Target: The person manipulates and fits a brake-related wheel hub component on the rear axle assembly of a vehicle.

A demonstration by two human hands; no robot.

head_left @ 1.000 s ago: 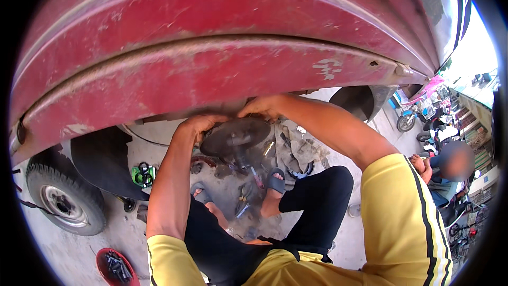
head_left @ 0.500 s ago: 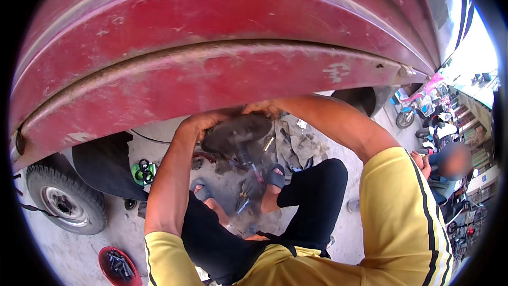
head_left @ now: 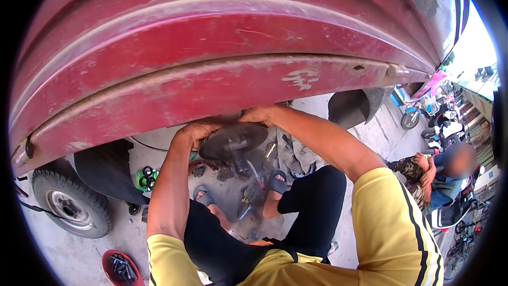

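Beneath the lower edge of a worn red vehicle panel [head_left: 211, 87], a dark round metal plate [head_left: 211, 147] with a cylindrical stub at its middle faces me. My left hand [head_left: 197, 132] is closed at the plate's upper left rim. At its top edge my right hand [head_left: 258, 115] is bent over, fingers curled in under the panel. The fingertips of both hands are partly hidden by the panel and the plate. Below the plate, small tools and parts lie on the ground between my sandalled feet [head_left: 278, 181].
A vehicle wheel [head_left: 71, 206] stands at the left, near a red bowl [head_left: 107, 267] of dark metal parts. A green box [head_left: 142, 180] lies left of my arm. Cloth [head_left: 296, 156] lies on the ground. At the right a person [head_left: 444, 182] sits near parked motorbikes [head_left: 410, 119].
My view has shifted, so the panel shows lower and the seated person shows more fully. Both hands stay at the plate; my right hand has shifted slightly at its top edge.
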